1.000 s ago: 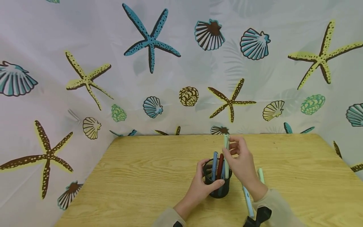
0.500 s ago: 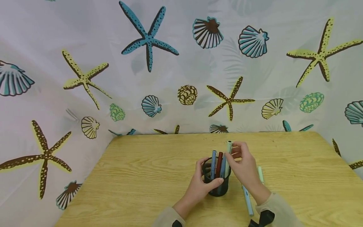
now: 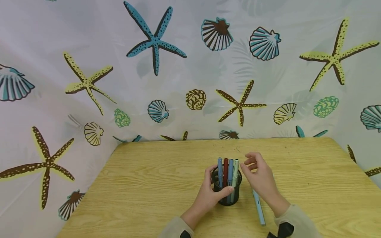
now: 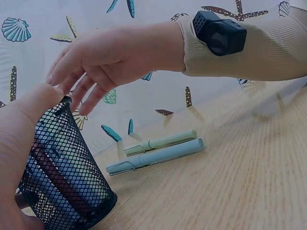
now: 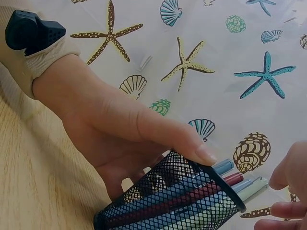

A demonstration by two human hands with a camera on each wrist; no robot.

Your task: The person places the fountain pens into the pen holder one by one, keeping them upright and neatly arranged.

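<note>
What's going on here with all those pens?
A person's left hand is holding a black mesh cup on a wooden table. Four pens stand in it: two blue pens, a dark red pen and a pale green pen. The right hand is beside the cup, holding nothing. A light blue pen and another green one lie on the table.

Soft, even light fills the head view, while both wrist views look dimmer.

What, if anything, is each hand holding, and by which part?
The left hand grips the black mesh cup around its upper side; the right hand holds nothing.
</note>
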